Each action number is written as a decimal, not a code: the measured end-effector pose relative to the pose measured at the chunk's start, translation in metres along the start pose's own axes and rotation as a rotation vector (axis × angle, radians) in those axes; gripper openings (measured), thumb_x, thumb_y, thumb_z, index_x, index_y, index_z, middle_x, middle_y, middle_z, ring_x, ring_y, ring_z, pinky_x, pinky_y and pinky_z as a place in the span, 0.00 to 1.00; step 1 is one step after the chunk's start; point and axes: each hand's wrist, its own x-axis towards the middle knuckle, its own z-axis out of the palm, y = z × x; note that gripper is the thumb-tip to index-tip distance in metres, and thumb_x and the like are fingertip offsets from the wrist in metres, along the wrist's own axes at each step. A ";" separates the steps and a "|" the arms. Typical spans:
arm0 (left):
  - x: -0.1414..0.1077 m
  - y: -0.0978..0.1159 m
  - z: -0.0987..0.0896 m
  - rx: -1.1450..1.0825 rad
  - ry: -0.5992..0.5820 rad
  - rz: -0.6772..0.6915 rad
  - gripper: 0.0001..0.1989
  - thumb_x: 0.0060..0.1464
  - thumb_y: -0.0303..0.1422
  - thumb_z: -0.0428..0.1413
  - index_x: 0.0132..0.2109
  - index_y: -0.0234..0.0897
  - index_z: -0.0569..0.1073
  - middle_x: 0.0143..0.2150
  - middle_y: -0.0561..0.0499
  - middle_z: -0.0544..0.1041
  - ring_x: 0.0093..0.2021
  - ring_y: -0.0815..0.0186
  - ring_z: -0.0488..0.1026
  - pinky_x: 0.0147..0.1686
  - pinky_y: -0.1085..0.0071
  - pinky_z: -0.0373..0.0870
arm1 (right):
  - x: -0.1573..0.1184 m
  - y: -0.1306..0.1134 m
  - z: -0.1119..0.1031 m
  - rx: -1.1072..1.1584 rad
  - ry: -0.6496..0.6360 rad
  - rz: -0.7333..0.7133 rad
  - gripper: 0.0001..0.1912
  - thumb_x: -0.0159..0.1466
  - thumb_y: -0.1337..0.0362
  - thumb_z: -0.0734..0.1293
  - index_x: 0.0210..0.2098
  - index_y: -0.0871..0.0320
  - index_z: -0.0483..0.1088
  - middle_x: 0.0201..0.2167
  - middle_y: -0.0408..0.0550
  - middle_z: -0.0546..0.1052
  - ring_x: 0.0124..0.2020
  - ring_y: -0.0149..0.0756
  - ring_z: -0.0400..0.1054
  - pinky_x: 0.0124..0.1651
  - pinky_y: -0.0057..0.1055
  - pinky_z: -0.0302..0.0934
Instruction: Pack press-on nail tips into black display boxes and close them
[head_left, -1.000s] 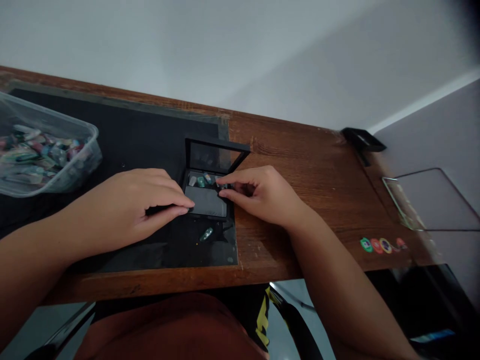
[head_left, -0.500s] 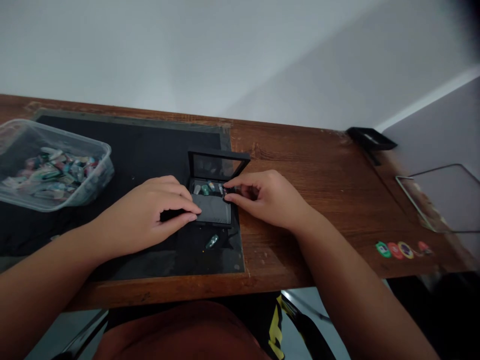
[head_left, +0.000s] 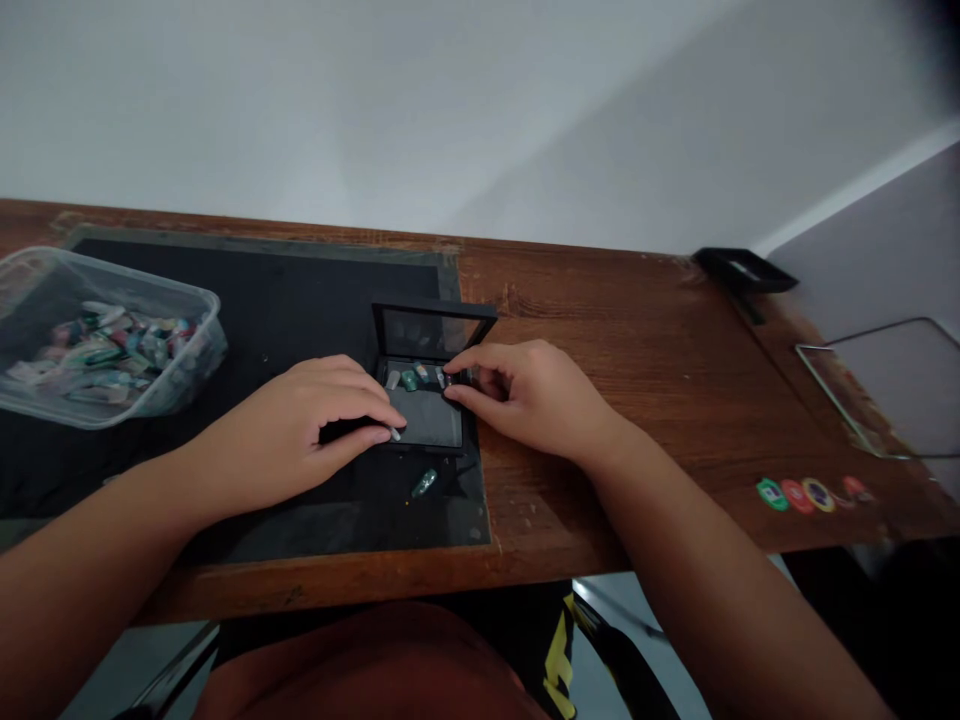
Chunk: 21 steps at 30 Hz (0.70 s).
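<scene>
A small black case point(head_left: 427, 425) with a see-through lid point(head_left: 431, 335) stands open on the dark mat, its lid tilted up at the back. Along the back of its grey inside lie several press-on nails point(head_left: 409, 380), green, white and pale. At the case's front left corner, my left hand point(head_left: 330, 415) pinches a pale press-on nail point(head_left: 396, 434) between thumb and fingers. My right hand point(head_left: 517, 390) is closed at the right end of the row, its fingertips on a dark press-on nail point(head_left: 449, 380). One green glittery nail point(head_left: 424, 483) lies on the mat in front of the case.
On the left, a clear plastic tub point(head_left: 172, 385) holds many loose press-on nails. Colourful round pieces point(head_left: 795, 494) lie near the table's right front edge. A black tray point(head_left: 746, 270) and a thin metal frame point(head_left: 847, 405) are at the far right.
A pale nail now shows at my left fingertips, where none was visible before. My right hand stays at the row's right end. The view has shifted slightly.
</scene>
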 end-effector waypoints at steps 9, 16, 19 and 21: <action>0.000 -0.001 -0.002 0.041 0.016 -0.012 0.12 0.71 0.37 0.56 0.53 0.47 0.84 0.49 0.51 0.86 0.52 0.59 0.78 0.54 0.61 0.73 | -0.002 -0.005 0.004 0.071 0.012 -0.095 0.17 0.69 0.54 0.74 0.53 0.53 0.84 0.22 0.39 0.77 0.23 0.29 0.67 0.32 0.29 0.52; -0.001 -0.003 -0.002 0.136 0.056 -0.076 0.17 0.69 0.44 0.57 0.57 0.44 0.82 0.55 0.46 0.82 0.56 0.52 0.75 0.58 0.51 0.72 | -0.002 -0.011 0.007 -0.054 -0.020 -0.142 0.15 0.71 0.55 0.72 0.52 0.53 0.85 0.23 0.41 0.79 0.24 0.31 0.70 0.31 0.30 0.50; -0.001 -0.005 -0.001 0.160 0.050 -0.085 0.18 0.69 0.46 0.56 0.58 0.44 0.81 0.58 0.46 0.81 0.59 0.50 0.74 0.61 0.48 0.71 | -0.003 -0.011 0.008 -0.052 -0.005 -0.178 0.14 0.71 0.55 0.72 0.50 0.53 0.85 0.24 0.41 0.80 0.25 0.31 0.71 0.31 0.30 0.51; -0.001 -0.005 -0.001 0.168 0.047 -0.090 0.19 0.70 0.47 0.56 0.58 0.44 0.81 0.59 0.46 0.81 0.61 0.49 0.73 0.62 0.47 0.71 | -0.002 -0.011 0.010 -0.059 0.024 -0.171 0.16 0.71 0.54 0.72 0.53 0.53 0.84 0.24 0.40 0.81 0.24 0.31 0.71 0.31 0.29 0.51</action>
